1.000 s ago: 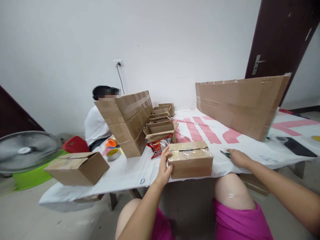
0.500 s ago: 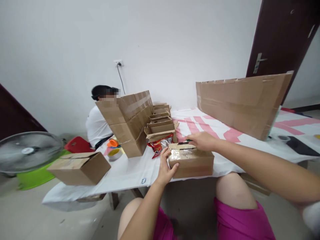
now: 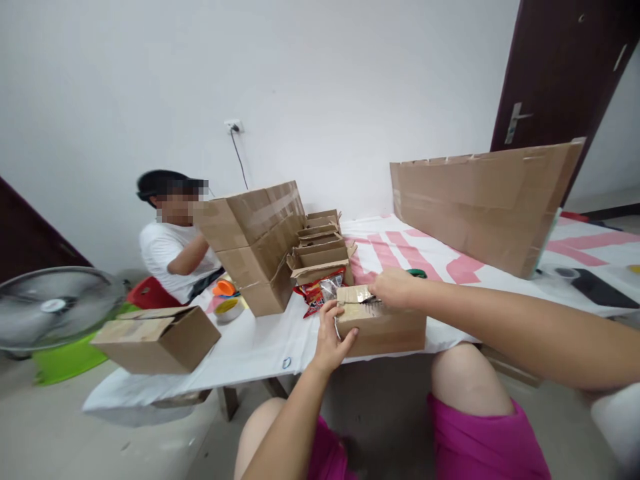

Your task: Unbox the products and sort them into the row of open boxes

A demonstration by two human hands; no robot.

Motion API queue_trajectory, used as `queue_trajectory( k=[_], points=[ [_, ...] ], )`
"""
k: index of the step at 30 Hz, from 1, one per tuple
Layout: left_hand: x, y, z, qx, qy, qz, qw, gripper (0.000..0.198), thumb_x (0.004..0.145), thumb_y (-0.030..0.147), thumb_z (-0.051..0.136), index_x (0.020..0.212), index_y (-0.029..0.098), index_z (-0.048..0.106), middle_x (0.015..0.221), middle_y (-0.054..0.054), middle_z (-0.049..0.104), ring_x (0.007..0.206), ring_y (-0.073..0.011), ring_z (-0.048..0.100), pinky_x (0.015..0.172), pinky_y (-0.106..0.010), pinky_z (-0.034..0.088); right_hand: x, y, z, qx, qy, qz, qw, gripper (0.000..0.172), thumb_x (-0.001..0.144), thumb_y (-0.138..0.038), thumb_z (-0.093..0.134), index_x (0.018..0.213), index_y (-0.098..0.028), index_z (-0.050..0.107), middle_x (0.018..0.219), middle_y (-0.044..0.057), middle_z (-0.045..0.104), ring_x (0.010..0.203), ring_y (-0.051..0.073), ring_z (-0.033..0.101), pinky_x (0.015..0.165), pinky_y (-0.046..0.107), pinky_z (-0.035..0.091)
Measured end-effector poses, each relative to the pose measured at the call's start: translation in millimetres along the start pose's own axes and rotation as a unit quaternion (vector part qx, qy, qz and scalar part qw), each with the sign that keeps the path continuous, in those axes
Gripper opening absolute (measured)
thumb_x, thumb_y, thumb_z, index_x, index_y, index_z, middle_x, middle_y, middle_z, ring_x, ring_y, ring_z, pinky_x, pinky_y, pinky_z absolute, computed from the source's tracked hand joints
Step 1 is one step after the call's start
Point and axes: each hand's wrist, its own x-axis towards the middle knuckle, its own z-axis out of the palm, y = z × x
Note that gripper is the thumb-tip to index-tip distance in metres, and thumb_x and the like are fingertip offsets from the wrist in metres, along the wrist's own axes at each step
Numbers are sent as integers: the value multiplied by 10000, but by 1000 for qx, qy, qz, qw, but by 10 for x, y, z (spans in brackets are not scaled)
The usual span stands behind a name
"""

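A taped cardboard box (image 3: 383, 330) sits at the table's near edge. My left hand (image 3: 333, 340) grips its left end, fingers on top and thumb on the front face. Over the top of the box is my right hand (image 3: 395, 288), closed on a tool whose green handle (image 3: 417, 273) sticks out behind it. A strip of tape and cardboard is lifted beside those fingers. The tool's other end is hidden. Just behind the box lies a red snack packet (image 3: 317, 293).
Stacked closed boxes (image 3: 255, 247) stand left of a row of open boxes (image 3: 320, 257). Another box (image 3: 157, 339) is at the left, near tape rolls (image 3: 229, 309). A person (image 3: 175, 240) sits beyond. A cardboard panel (image 3: 480, 200) and dark phone (image 3: 603, 290) are right.
My right hand has turned, and the green handle now shows behind it. The strip on the box top is raised. The seated person has leaned left, with an arm now visible.
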Motion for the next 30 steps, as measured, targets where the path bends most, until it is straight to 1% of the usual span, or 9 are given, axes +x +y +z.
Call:
queue_trajectory(
  k=[2,6,12,14,17,20,23,27,30],
  points=[
    [4,11,-5,-2,-2,-2,1000,413,807,310,619,1152,207,416,1270,-144,405,1238,-299,424,1010,-525,384,-83,95,53,-2,-6,5,1000,179,851,-168,540,947,-146,689,856,143,732,832,259,699,677,298,466],
    [13,17,-4,-7,-6,-6,1000,400,810,302,617,1144,208,418,1268,-138,404,1236,-295,424,1015,-524,381,-270,253,138,0,-6,23,1000,226,903,-234,492,1029,-173,669,936,142,722,866,252,690,676,292,453],
    [12,-5,6,-9,-8,-7,1000,412,805,299,628,1149,209,419,1279,-139,395,1238,-300,419,1019,-533,373,-625,552,295,7,-28,48,998,217,880,-198,511,1004,-189,689,886,119,720,812,250,683,640,294,428],
    [10,-7,7,-9,-9,-9,1000,413,806,295,628,1153,209,419,1280,-140,395,1236,-299,424,1021,-532,372,-741,692,358,32,-20,63,997,208,877,-233,527,1016,-224,682,880,91,716,806,235,676,633,283,418],
    [10,-4,9,-7,-9,-10,1000,414,807,293,624,1158,211,419,1280,-139,406,1237,-298,433,1017,-526,378,-898,921,484,125,-9,108,986,173,858,-277,555,978,-259,678,881,51,709,805,215,660,641,273,406],
    [13,2,16,-3,-6,-10,1000,416,804,294,623,1158,202,425,1278,-143,415,1237,-293,441,1014,-505,387,-1042,1117,700,179,-34,157,971,179,849,-254,544,976,-245,670,907,59,708,811,216,654,638,272,402],
    [16,7,26,-4,-6,-14,1000,420,804,290,621,1161,198,421,1280,-146,411,1238,-293,440,1018,-505,383,-1180,1210,1022,171,-60,191,965,185,821,-205,547,948,-206,681,915,97,710,824,248,661,644,290,410],
    [16,1,38,0,-5,-13,1000,427,805,290,620,1167,197,413,1286,-151,405,1240,-297,434,1024,-524,374,-1324,1150,1481,166,-82,219,958,177,777,-157,565,886,-195,699,891,105,720,835,273,673,679,316,428],
    [14,-4,43,2,-4,-11,1000,433,809,289,616,1176,192,409,1287,-154,407,1242,-293,431,1027,-521,376,-1377,1057,1709,170,-80,234,954,166,744,-144,588,853,-184,706,873,119,721,835,293,679,686,333,440]
  ],
)
